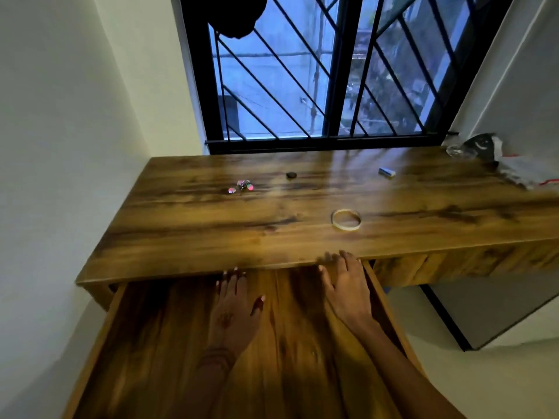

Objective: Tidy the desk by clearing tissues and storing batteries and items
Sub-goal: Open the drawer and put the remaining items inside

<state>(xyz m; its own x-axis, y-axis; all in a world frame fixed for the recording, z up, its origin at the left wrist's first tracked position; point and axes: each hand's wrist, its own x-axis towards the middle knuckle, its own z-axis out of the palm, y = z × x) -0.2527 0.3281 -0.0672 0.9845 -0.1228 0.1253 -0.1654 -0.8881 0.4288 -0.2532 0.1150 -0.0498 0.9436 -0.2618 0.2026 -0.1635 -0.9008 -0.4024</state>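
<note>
Desk (211, 225): glossy wood-grain; drawer (151, 343) open. L hand (236, 309), R hand (346, 288) flat inside, holding nothing. Thin pale ring (347, 228); black disc (291, 175); pink-green bits (242, 186) blurred.

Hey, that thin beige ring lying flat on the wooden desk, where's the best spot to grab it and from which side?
Probably its near rim, from above: the thin beige ring lies flat with an open middle, so a finger can drop inside and the thumb outside. The right hand is nearer.
</note>
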